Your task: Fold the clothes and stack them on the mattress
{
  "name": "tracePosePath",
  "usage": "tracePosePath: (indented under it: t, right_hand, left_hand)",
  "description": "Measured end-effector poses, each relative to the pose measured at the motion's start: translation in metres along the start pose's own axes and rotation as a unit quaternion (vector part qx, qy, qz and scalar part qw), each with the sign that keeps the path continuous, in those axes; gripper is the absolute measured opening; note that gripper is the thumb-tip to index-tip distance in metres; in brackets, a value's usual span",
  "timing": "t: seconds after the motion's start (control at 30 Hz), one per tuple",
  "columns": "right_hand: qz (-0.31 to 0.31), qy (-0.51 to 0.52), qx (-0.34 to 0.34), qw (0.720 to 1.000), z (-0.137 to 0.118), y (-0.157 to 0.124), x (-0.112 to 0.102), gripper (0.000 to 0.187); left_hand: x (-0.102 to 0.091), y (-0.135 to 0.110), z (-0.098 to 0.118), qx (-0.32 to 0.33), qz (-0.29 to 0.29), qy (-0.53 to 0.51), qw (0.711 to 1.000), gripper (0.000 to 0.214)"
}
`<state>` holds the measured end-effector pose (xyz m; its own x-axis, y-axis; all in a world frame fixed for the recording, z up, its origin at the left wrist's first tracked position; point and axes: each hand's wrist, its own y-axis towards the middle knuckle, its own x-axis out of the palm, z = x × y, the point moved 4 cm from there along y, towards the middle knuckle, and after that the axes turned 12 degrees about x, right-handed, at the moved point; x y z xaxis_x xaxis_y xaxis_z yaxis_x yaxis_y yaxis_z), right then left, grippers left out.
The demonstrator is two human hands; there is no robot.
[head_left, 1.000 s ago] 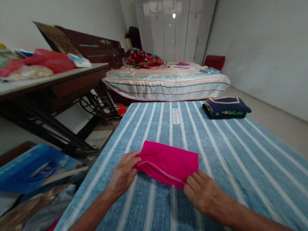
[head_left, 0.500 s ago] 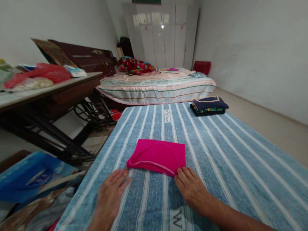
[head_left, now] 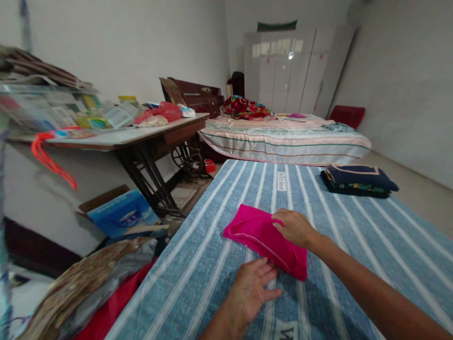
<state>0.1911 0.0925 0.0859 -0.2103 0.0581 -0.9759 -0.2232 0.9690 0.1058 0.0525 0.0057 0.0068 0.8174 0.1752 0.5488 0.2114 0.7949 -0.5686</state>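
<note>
Packets (head_left: 91, 102) in clear box (head_left: 49, 88), pink garment (head_left: 249, 224)

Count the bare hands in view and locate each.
2: the left bare hand by the near edge of the bright pink folded cloth, and the right hand gripping that cloth's far side. No others show.

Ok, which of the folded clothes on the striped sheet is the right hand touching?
The pink one, with the right hand at its far edge. The navy one and dark clothes under it lie apart, farther off to the right.
</note>
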Motion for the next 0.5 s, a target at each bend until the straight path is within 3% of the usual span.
tracePosePath:
  t: [0.23,0.37,0.5]
  right_hand:
    - [-0.116,-0.088,-0.150,0.978,-0.088,0.086,0.014,0.028]
    - [-0.236,-0.127,-0.225,0.937,-0.130,0.106,0.041,0.035]
    - [-0.292,-0.152,-0.247,0.911,-0.152,0.110,0.064,0.015]
  left_hand:
    - [0.014,0.007,-0.026,0.011,-0.025,-0.006,1.000,0.018]
    - [0.015,0.010,-0.035,-0.010,-0.019,-0.010,1.000,0.024]
    - [0.021,0.013,-0.042,-0.015,-0.018,-0.022,0.999,0.032]
